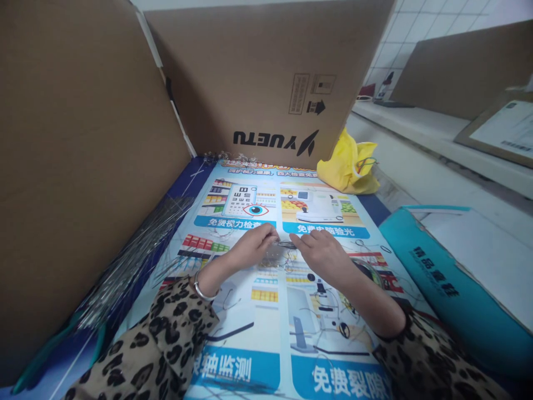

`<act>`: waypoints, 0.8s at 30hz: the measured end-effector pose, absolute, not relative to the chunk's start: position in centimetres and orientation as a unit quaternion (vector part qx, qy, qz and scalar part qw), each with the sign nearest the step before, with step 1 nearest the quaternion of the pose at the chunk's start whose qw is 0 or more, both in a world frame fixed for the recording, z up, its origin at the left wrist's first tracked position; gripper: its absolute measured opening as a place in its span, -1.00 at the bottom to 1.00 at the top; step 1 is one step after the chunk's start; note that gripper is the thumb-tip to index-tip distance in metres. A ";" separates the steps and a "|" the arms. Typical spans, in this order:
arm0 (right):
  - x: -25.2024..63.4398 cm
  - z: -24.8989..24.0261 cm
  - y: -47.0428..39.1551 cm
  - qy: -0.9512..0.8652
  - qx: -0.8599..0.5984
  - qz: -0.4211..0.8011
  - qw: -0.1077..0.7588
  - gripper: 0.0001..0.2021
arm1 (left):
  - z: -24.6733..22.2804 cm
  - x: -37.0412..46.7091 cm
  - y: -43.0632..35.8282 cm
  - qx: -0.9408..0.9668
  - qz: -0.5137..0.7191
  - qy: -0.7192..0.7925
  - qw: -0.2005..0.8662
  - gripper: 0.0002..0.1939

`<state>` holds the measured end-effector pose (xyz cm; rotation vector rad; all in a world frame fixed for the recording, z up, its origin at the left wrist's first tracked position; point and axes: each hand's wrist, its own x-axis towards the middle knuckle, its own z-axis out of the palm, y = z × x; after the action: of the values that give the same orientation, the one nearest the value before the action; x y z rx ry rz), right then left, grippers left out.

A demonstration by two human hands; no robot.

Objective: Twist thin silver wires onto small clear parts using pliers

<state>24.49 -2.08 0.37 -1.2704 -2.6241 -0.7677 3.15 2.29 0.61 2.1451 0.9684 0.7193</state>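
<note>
My left hand [259,243] and my right hand [322,253] are close together over the middle of a printed poster [272,311]. A slim, dark grey metal tool [287,244] sticks out of the closed fingers of my right hand towards my left; whether it is pliers or tweezers I cannot tell. The thumb and forefinger of my left hand are pinched at its tip, and what they hold is too small to see. Just below the fingers lies a tangle of thin wire [272,260].
At left, a bundle of long thin metal wires [129,261] lies beside a teal-handled tool [54,350]. Tall cardboard [241,72] walls in the left and back. A yellow bag [347,164] sits back right, near a teal shoebox [433,266]. Loose wire bits dot the poster.
</note>
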 end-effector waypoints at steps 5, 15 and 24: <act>24.4 0.5 -2.0 -0.866 -0.427 -0.254 0.065 -0.69 | 0.8 3.2 2.2 0.820 0.278 0.369 0.337 -0.82; 24.3 0.6 -1.9 -0.862 -0.432 -0.256 0.075 -0.73 | 1.0 3.2 2.2 0.806 0.286 0.367 0.367 -0.81; 24.6 0.4 -2.0 -0.868 -0.419 -0.253 0.081 -0.66 | 1.3 3.2 2.0 0.792 0.288 0.371 0.390 -0.80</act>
<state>24.61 -2.04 0.44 -1.2518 -2.5952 -0.7557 3.16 1.99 1.33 2.0131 0.9416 0.7323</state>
